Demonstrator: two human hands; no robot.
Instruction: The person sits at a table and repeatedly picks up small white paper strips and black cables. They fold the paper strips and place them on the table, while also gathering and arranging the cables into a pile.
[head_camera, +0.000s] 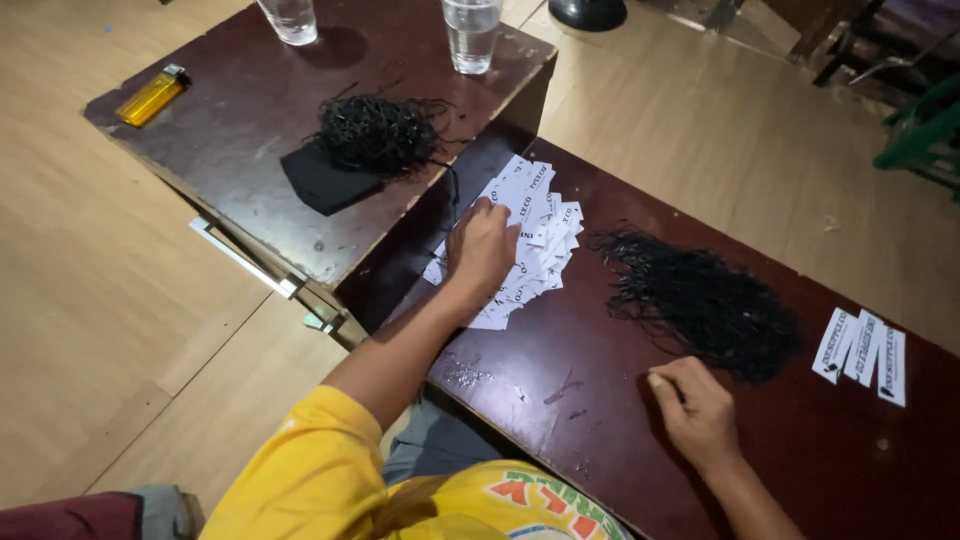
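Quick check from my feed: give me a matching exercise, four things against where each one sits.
Things:
1. lighter
2. left hand
3. right hand
4. three tags

Places:
A. on the pile of white tags
B. far right of the near table
C. left corner of the far table
D. beside the near heap of black strings

Pairs: 1-C, 2-A, 3-D, 4-B

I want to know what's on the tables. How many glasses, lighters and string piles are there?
Glasses: 2
Yellow lighter: 1
Black string piles: 2
Total: 5
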